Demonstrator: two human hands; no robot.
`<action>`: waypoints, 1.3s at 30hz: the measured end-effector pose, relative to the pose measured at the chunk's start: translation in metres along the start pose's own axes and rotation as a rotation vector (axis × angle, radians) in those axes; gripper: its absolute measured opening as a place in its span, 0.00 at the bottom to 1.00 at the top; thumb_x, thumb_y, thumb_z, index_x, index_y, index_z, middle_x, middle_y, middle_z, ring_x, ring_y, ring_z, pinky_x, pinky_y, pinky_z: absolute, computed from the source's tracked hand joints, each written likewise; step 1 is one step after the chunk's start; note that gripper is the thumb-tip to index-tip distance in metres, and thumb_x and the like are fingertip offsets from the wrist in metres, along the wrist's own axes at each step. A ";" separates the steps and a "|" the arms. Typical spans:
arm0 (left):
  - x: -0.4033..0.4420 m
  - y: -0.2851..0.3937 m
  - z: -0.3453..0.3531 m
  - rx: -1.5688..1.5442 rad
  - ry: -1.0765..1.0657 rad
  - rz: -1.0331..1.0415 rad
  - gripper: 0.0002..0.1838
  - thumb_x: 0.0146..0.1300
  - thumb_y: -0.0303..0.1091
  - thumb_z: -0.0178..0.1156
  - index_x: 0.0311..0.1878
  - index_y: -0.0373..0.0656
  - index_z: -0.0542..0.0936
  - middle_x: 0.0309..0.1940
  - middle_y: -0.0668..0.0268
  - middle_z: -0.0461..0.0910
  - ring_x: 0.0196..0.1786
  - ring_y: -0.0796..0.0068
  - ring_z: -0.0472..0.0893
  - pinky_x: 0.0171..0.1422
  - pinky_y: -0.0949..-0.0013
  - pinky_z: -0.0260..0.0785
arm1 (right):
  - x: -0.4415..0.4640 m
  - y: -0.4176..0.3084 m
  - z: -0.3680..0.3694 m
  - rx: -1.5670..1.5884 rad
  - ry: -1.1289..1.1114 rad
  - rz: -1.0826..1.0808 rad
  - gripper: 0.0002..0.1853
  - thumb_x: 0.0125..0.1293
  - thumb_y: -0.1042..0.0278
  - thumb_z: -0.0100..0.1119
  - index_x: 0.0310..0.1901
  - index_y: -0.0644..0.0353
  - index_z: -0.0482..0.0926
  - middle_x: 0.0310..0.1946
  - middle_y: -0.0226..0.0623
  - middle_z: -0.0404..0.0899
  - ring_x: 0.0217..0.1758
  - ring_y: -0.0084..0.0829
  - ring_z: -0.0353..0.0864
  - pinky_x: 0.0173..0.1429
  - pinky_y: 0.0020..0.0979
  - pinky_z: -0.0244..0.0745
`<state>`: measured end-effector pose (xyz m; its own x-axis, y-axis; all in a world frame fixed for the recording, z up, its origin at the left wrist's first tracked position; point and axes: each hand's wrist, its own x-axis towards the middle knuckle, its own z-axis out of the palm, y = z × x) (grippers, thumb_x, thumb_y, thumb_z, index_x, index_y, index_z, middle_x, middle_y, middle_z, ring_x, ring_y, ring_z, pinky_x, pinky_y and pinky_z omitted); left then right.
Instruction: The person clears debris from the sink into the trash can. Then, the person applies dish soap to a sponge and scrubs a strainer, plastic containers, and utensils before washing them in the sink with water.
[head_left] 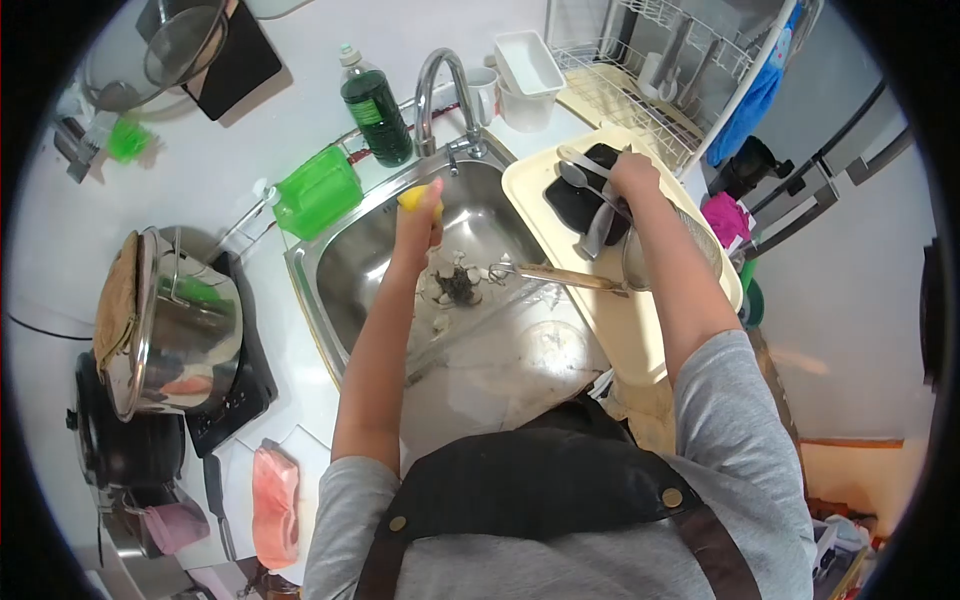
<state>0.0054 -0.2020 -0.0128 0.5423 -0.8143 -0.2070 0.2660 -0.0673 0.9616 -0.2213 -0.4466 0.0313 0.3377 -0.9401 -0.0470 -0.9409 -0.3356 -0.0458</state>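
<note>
My left hand [420,230] is closed round a yellow sponge [411,198] above the steel sink [475,205]. Over at the cream tray [527,187], my right hand [633,175] reaches to the black container [570,208], its fingers closed near the spoon handles; what they grip is too hidden to name. A spoon [572,174] and other utensils lie in and beside that container. A mesh strainer [690,240] is on the tray, partly behind my right forearm. A wooden-handled tool [570,277] extends from the tray over the sink's edge. Dark and white scraps [458,286] lie in the sink.
Behind the sink stand a faucet [440,90], a green soap bottle [378,115] and a white mug [483,95]. A green jug [318,193] is at its left, with a large steel pot [190,320] farther left. A wire dish rack [640,85] stands at the back right.
</note>
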 end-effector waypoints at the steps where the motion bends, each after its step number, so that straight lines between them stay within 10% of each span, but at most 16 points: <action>1: 0.001 -0.004 0.003 -0.086 0.030 0.056 0.19 0.59 0.57 0.54 0.34 0.51 0.71 0.24 0.73 0.68 0.24 0.84 0.69 0.24 0.79 0.59 | -0.001 -0.001 0.000 -0.022 0.013 -0.015 0.16 0.54 0.65 0.51 0.42 0.59 0.81 0.44 0.44 0.79 0.50 0.39 0.78 0.51 0.36 0.74; 4: 0.010 -0.045 -0.020 0.164 -0.259 0.171 0.26 0.61 0.61 0.49 0.49 0.48 0.72 0.35 0.66 0.74 0.38 0.76 0.75 0.42 0.71 0.68 | 0.004 -0.001 0.012 0.032 0.053 -0.033 0.14 0.53 0.67 0.51 0.40 0.60 0.81 0.44 0.45 0.79 0.49 0.41 0.78 0.51 0.37 0.74; 5: 0.036 -0.092 -0.044 1.033 -0.065 0.060 0.35 0.61 0.63 0.46 0.64 0.49 0.63 0.50 0.58 0.73 0.53 0.69 0.72 0.59 0.64 0.61 | 0.001 0.000 0.015 0.064 0.043 -0.041 0.14 0.53 0.68 0.51 0.40 0.60 0.81 0.43 0.46 0.79 0.48 0.41 0.79 0.51 0.37 0.74; 7: -0.003 -0.085 -0.033 1.116 -0.089 -0.059 0.36 0.61 0.63 0.45 0.68 0.55 0.58 0.59 0.56 0.67 0.57 0.63 0.70 0.62 0.63 0.59 | 0.002 -0.005 0.013 0.095 0.053 -0.059 0.13 0.54 0.69 0.51 0.40 0.61 0.80 0.43 0.47 0.79 0.48 0.42 0.79 0.51 0.38 0.74; 8: 0.006 -0.101 -0.051 0.707 -0.221 0.031 0.35 0.61 0.63 0.45 0.68 0.58 0.57 0.60 0.57 0.66 0.58 0.63 0.70 0.61 0.61 0.60 | 0.005 -0.008 0.009 0.097 0.072 -0.067 0.13 0.54 0.70 0.51 0.40 0.62 0.80 0.43 0.48 0.79 0.47 0.43 0.79 0.51 0.38 0.74; 11: 0.004 -0.086 -0.055 0.950 -0.147 -0.064 0.33 0.62 0.61 0.45 0.68 0.59 0.57 0.61 0.57 0.66 0.62 0.63 0.66 0.65 0.52 0.54 | 0.000 -0.006 0.011 0.087 0.094 -0.071 0.13 0.54 0.71 0.51 0.41 0.64 0.79 0.42 0.49 0.78 0.47 0.44 0.79 0.51 0.39 0.73; 16: -0.026 -0.037 -0.032 -0.097 -0.107 -0.272 0.29 0.64 0.43 0.51 0.68 0.58 0.55 0.55 0.62 0.69 0.55 0.64 0.72 0.54 0.55 0.69 | 0.006 -0.096 -0.005 0.311 0.151 -0.428 0.15 0.50 0.61 0.59 0.36 0.65 0.78 0.38 0.51 0.79 0.42 0.47 0.79 0.46 0.41 0.74; 19: -0.021 -0.051 -0.043 -0.436 -0.129 -0.286 0.25 0.60 0.33 0.55 0.61 0.44 0.63 0.52 0.60 0.71 0.52 0.62 0.74 0.56 0.56 0.70 | 0.010 -0.176 0.048 1.042 -0.233 -0.386 0.12 0.47 0.66 0.56 0.25 0.69 0.78 0.21 0.48 0.77 0.25 0.40 0.79 0.30 0.37 0.73; 22: -0.044 -0.038 -0.047 -0.316 -0.161 -0.213 0.24 0.58 0.33 0.56 0.58 0.39 0.65 0.51 0.60 0.72 0.53 0.61 0.75 0.54 0.58 0.71 | -0.008 -0.215 0.084 1.624 -0.764 0.116 0.18 0.53 0.59 0.57 0.46 0.52 0.70 0.39 0.32 0.71 0.31 0.31 0.70 0.28 0.33 0.71; 29: -0.074 -0.002 -0.068 -0.055 0.105 -0.269 0.26 0.57 0.34 0.56 0.59 0.43 0.65 0.52 0.63 0.71 0.54 0.62 0.72 0.57 0.54 0.65 | 0.019 -0.232 0.124 1.453 -0.713 0.177 0.24 0.60 0.43 0.45 0.48 0.53 0.69 0.50 0.34 0.65 0.34 0.34 0.68 0.41 0.40 0.72; 32: -0.048 -0.038 -0.076 -0.299 0.068 -0.191 0.24 0.57 0.37 0.54 0.58 0.47 0.66 0.51 0.65 0.71 0.52 0.64 0.72 0.56 0.57 0.65 | 0.040 -0.229 0.109 1.590 -0.939 -0.030 0.20 0.64 0.48 0.44 0.35 0.59 0.74 0.26 0.34 0.76 0.27 0.31 0.74 0.34 0.32 0.74; 36: -0.005 -0.053 -0.053 -0.790 -0.223 -0.135 0.15 0.60 0.42 0.51 0.49 0.52 0.70 0.41 0.70 0.73 0.43 0.69 0.73 0.48 0.65 0.68 | -0.027 -0.218 0.040 1.227 -1.393 -0.394 0.14 0.63 0.59 0.52 0.30 0.62 0.77 0.23 0.38 0.78 0.25 0.28 0.78 0.31 0.26 0.76; 39: 0.019 -0.063 -0.041 -0.907 -0.277 -0.220 0.10 0.63 0.45 0.49 0.42 0.52 0.70 0.35 0.72 0.71 0.39 0.73 0.72 0.43 0.69 0.67 | -0.047 -0.217 0.030 0.836 -1.023 -0.908 0.13 0.61 0.62 0.51 0.33 0.64 0.79 0.25 0.37 0.78 0.27 0.27 0.79 0.35 0.25 0.77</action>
<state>0.0316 -0.1890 -0.0849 0.2313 -0.9513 -0.2039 0.9147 0.1413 0.3786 -0.0316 -0.3280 0.0131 0.9488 0.0913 -0.3024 -0.2658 -0.2860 -0.9206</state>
